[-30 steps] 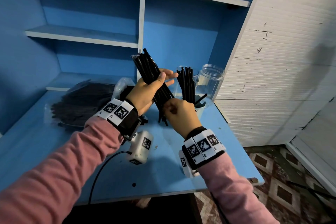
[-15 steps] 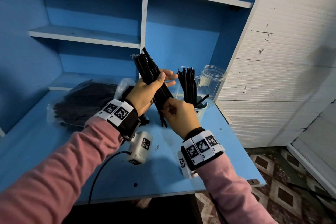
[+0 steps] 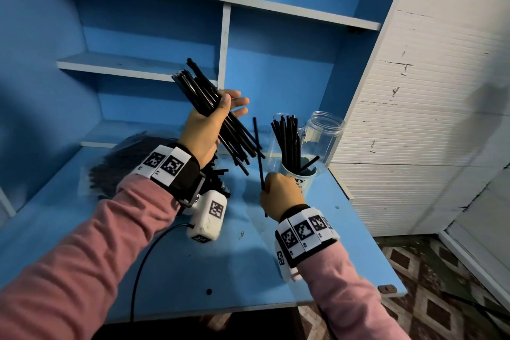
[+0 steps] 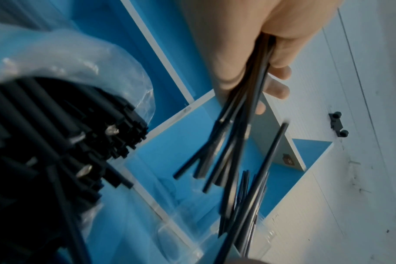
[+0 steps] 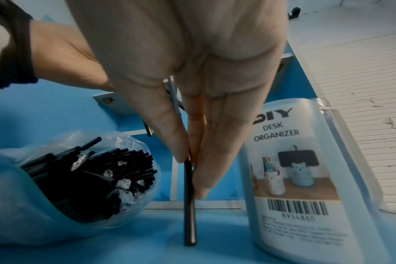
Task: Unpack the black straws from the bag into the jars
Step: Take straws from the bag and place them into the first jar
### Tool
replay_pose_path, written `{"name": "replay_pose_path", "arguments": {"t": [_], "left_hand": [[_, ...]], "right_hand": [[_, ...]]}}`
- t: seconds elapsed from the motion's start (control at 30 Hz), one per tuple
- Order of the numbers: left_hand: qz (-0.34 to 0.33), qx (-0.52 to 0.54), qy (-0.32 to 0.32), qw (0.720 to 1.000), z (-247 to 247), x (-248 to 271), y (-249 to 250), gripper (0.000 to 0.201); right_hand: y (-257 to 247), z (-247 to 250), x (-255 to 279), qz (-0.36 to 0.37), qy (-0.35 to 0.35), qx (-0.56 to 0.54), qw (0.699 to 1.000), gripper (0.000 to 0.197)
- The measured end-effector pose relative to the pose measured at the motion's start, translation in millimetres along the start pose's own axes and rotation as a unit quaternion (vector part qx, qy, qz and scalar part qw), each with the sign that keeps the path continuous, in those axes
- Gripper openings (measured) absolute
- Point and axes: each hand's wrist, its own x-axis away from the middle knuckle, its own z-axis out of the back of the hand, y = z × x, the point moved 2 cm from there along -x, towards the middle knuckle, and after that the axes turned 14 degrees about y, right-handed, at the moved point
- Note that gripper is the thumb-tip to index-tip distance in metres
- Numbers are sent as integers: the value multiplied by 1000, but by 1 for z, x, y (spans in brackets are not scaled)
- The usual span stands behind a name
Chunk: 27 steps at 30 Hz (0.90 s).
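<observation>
A: Head view showed the blue table (image 3: pixel 345 232) with the clear bag (image 3: pixel 121 163) of black straws lying at its back left. Where were the jars?

B: A white jar (image 3: pixel 299 178) holding straws stood at the back right, an empty clear jar (image 3: pixel 325 135) just behind it.

A: And the hands?

B: The left hand (image 3: pixel 205 132) gripped a straw bundle (image 3: pixel 212 107), thumb over it, fingers nearly straight. The right hand (image 3: pixel 280 192) pinched a single straw (image 5: pixel 190 205), upright beside the white jar.

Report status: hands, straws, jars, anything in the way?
Left hand holds straw bundle. Right hand pinches one straw beside the labelled jar. Nothing blocking.
</observation>
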Motion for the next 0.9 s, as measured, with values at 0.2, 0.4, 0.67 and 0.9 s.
{"name": "replay_pose_path", "arguments": {"t": [0.2, 0.4, 0.67, 0.9], "left_hand": [[-133, -85, -4, 988, 7, -1, -5, 16], [-200, -288, -104, 931, 2, 13, -11, 21], [-133, -238, -145, 951, -12, 23, -14, 24], [-111, -239, -233, 936, -15, 31, -36, 21]], "right_hand": [[-9, 4, -6, -18, 20, -39, 999, 9], [-30, 42, -9, 85, 136, -99, 982, 24], [-42, 97, -19, 80, 230, -326, 914, 18], [-34, 92, -25, 66, 212, -328, 918, 37]]}}
